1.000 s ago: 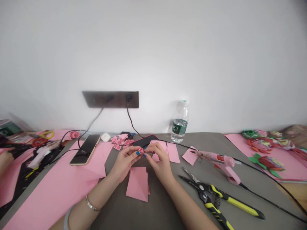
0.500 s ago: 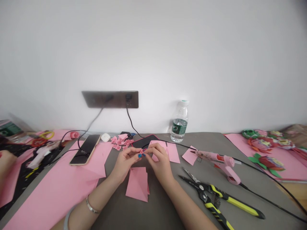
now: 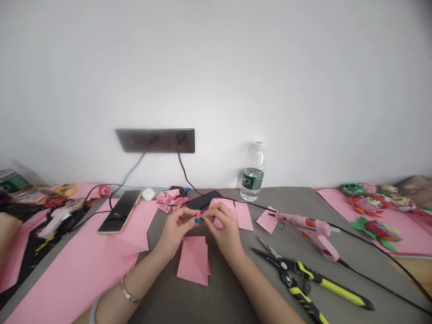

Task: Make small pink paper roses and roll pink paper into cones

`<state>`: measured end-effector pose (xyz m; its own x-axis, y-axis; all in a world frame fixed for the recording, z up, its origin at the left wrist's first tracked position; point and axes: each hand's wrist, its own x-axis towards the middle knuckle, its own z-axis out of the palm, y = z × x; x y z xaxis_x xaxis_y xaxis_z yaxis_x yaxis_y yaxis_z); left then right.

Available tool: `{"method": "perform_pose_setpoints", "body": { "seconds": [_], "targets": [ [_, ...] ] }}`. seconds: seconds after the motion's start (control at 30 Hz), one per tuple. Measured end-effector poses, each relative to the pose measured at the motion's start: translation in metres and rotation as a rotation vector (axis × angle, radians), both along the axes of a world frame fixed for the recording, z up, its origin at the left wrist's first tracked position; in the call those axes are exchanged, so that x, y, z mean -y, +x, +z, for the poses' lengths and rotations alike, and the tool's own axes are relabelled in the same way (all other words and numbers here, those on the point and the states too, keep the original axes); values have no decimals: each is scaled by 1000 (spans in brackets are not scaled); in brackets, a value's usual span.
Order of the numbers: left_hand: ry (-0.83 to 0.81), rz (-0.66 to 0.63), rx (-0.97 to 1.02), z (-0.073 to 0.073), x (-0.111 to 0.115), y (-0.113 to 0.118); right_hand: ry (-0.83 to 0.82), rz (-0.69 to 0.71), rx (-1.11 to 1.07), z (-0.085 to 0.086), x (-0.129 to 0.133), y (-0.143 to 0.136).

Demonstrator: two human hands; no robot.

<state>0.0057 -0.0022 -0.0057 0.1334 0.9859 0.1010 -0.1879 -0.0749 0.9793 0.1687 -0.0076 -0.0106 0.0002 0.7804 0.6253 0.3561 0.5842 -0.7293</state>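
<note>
Between my fingertips is a small folded pink paper flower (image 3: 199,214), mostly covered by the fingers. My left hand (image 3: 176,228) pinches it from the left, thumb and forefinger closed. From the other side my right hand (image 3: 222,226) grips it with thumb and fingertips. Below the hands lies a small stack of pink paper pieces (image 3: 193,261). Several finished pink paper flowers (image 3: 170,199) are heaped just behind my left hand. More pink paper squares (image 3: 243,215) lie behind my right hand.
Right of my arms are yellow-black shears (image 3: 286,274) with blades apart and a pink glue gun (image 3: 303,223) with its cable. A water bottle (image 3: 252,173) stands by the wall. At left are a phone (image 3: 120,211), large pink paper (image 3: 84,265) and another person's hand (image 3: 8,234).
My hands stay in almost the same place, with only slight finger movement around the paper flower. The other person's hand at the left edge has shifted a little.
</note>
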Motion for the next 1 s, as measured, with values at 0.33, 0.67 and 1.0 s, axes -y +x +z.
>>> {"method": "perform_pose_setpoints", "body": {
  "seconds": [0.33,0.67,1.0],
  "targets": [
    [282,29,-168,8,1,-4,-93,80,-164,3,-2,-2],
    [237,42,-170,11,3,-5,-215,187,-265,-5,-6,-4],
    [-156,-18,120,7,0,1,-234,228,-364,-7,-6,-4]
  ]
}}
